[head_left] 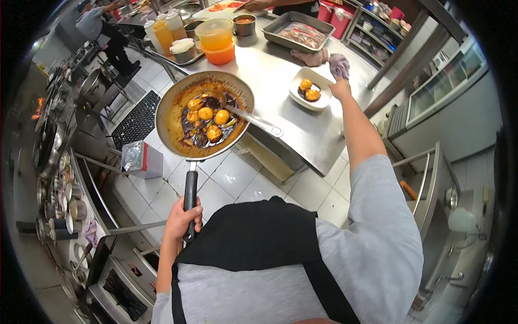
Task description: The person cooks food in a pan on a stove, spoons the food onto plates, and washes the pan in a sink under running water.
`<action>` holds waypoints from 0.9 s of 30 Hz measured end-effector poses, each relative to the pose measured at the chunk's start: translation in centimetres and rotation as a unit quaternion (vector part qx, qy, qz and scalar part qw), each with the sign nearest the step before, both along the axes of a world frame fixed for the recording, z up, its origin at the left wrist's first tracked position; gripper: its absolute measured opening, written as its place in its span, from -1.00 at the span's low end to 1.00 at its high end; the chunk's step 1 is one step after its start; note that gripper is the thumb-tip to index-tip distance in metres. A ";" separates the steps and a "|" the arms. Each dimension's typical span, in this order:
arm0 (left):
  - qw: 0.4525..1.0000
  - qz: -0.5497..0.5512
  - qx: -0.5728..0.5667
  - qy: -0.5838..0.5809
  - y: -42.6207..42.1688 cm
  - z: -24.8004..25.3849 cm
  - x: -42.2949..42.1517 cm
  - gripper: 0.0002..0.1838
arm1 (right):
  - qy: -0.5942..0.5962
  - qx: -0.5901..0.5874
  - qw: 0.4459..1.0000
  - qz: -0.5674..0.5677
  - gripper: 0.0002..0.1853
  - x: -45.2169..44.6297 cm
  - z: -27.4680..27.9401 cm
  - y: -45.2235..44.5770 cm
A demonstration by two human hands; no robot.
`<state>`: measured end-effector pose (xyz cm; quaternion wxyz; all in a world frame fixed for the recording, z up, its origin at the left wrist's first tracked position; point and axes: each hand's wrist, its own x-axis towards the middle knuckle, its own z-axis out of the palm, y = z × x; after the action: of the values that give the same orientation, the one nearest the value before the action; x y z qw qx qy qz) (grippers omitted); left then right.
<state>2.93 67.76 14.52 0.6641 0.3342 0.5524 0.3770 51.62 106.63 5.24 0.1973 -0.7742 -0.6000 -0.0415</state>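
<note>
Stl. counter [318, 141] stands on tiled flr. [232, 173]. L hand [184, 217], elbow low, wraps pan handle [190, 189]; pan [168, 127] overlaps counter's near edge in view. R arm [362, 127] extends fwd.; R hand [340, 89] is at bowl [324, 89], toward right edge; grip unclear.

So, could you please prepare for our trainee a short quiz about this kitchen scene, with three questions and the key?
1. Which of the person's hands grips the black handle of the round metal frying pan?
2. True or false: the white squarish bowl holds round yellow pieces.
3. What crosses the frying pan's rim?
a) a crumpled purple cloth
b) a silver metal utensil handle
c) a grey rectangular metal tray

Key: 1. The left hand. 2. True; two are visible. 3. b.
</note>
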 end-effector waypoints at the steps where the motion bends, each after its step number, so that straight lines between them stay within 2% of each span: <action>1: 1.000 0.020 -0.001 0.008 -0.4 0.3 0.0 -0.82 | 0.001 -0.034 0.999 0.005 -0.59 -0.1 0.4 0.9; 3: 0.999 0.049 -0.008 0.011 -0.8 0.3 0.1 -0.82 | 0.002 -0.110 0.994 0.013 -0.68 0.0 0.5 1.8; 6: 0.996 0.084 0.001 0.018 -1.0 -0.1 -0.3 -0.82 | -0.047 -0.109 0.992 0.046 -0.77 0.6 0.7 3.0; 7: 0.996 0.092 0.003 0.012 -0.9 -0.3 -0.4 -0.82 | -0.052 -0.143 0.985 0.086 -0.79 1.0 1.5 3.5; 8: 0.995 0.097 0.008 0.013 -0.7 -0.5 -0.9 -0.81 | 0.012 -0.128 0.987 0.096 -0.79 1.3 1.9 3.4; 10: 0.994 0.104 0.016 0.011 -0.1 -0.7 -1.4 -0.81 | -0.012 -0.065 0.991 0.118 -0.79 1.0 3.3 3.3; 12: 0.994 0.103 0.022 0.012 0.6 -0.8 -2.1 -0.80 | 0.118 -0.144 0.979 0.085 -0.79 0.3 6.0 2.4; 13: 0.994 0.104 0.022 0.009 0.9 -0.8 -2.4 -0.81 | 0.125 -0.186 0.972 0.076 -0.78 0.6 6.5 2.7; 16: 0.995 0.091 0.026 0.018 2.2 -0.4 -3.4 -0.82 | 0.132 -0.153 0.976 0.081 -0.77 3.0 3.4 4.3; 18: 0.996 0.076 0.030 0.026 3.2 -0.1 -4.0 -0.83 | 0.226 -0.151 0.957 0.099 -0.79 2.4 4.1 4.3; 20: 0.996 0.067 0.038 0.037 4.0 -0.1 -4.8 -0.83 | 0.342 -0.163 0.920 0.097 -0.82 -0.5 6.8 3.4; 25: 0.998 0.038 0.038 0.045 6.0 -0.1 -7.3 -0.82 | 0.445 -0.127 0.883 0.080 -0.73 -8.0 7.0 5.8; 27: 0.998 0.030 0.040 0.049 6.3 -0.6 -8.5 -0.81 | 0.476 -0.119 0.871 0.044 -0.82 -12.0 5.5 6.2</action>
<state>-5.59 74.03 13.97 0.6107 0.3621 0.5783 0.4019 39.58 112.80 10.75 0.3670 -0.6904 -0.4678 0.4120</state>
